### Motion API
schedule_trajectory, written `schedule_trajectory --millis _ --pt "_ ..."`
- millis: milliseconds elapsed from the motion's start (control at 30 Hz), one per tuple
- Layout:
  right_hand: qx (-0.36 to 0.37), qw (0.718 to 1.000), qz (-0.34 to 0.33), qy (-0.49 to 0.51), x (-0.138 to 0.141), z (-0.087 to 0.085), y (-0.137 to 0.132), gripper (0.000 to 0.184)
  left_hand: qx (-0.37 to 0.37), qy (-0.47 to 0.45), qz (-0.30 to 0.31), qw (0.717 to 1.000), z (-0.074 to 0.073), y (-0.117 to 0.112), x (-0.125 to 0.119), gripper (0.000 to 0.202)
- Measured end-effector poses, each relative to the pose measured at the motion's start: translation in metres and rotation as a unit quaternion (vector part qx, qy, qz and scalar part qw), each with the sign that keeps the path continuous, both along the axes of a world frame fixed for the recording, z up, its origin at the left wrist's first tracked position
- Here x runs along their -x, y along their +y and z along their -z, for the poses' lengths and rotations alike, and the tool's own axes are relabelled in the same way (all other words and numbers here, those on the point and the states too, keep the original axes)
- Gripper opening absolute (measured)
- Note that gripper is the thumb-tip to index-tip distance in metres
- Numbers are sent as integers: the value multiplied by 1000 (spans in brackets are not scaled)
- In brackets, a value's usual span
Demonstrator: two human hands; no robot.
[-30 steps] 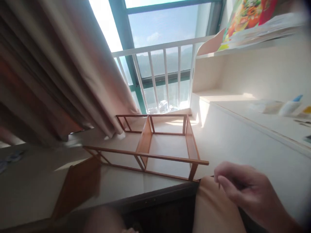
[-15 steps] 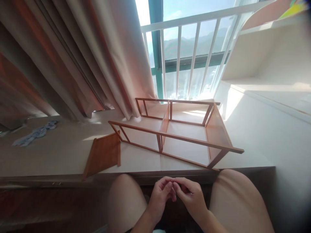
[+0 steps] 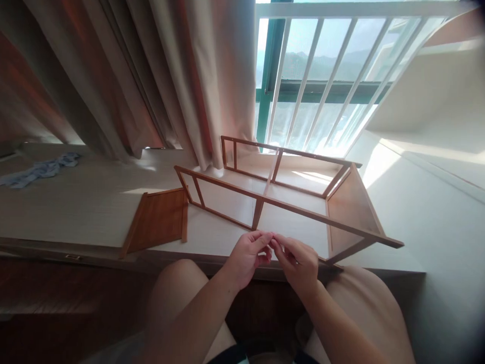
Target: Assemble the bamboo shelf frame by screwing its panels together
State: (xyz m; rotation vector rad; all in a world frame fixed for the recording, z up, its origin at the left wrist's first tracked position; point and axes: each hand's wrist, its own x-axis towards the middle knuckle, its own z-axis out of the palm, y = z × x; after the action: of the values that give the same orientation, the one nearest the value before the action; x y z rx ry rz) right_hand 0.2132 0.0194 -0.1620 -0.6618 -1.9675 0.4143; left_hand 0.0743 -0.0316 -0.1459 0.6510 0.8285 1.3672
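My left hand [image 3: 248, 255] and my right hand [image 3: 297, 260] meet fingertip to fingertip above my knees, both pinched together on something too small to make out. Just beyond them a partly built brown wooden rack frame [image 3: 288, 205] lies on the pale window ledge [image 3: 76, 212], its long front rail slanting from left to right. A loose brown wooden panel [image 3: 159, 220] lies flat on the ledge to the left of the frame, nearest my left hand.
A beige curtain [image 3: 189, 76] hangs at the back, next to a window with white bars [image 3: 322, 76]. A blue cloth [image 3: 41, 169] lies far left on the ledge. A white cabinet [image 3: 435, 151] rises on the right. My bare knees [image 3: 359, 298] are below.
The view has swung down and left. My hands, first apart with only the right in view, came together and have risen toward the frame's front rail.
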Motion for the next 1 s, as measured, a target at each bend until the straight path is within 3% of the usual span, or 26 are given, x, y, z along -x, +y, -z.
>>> schedule_trajectory --millis 133,400,667,800,1000 --pt "25 999 36 18 12 6 4 19 -2 15 6 1000 6 11 12 30" --pt "149 987 61 0 19 58 -1 19 79 63 -9 995 60 13 17 32" --pt "174 980 65 -76 25 94 12 22 134 200 -15 971 93 21 27 27" --pt "135 981 45 -132 31 113 32 23 131 310 -30 941 103 29 42 27" --pt "63 965 64 -248 38 132 54 22 107 472 -97 870 105 49 66 29"
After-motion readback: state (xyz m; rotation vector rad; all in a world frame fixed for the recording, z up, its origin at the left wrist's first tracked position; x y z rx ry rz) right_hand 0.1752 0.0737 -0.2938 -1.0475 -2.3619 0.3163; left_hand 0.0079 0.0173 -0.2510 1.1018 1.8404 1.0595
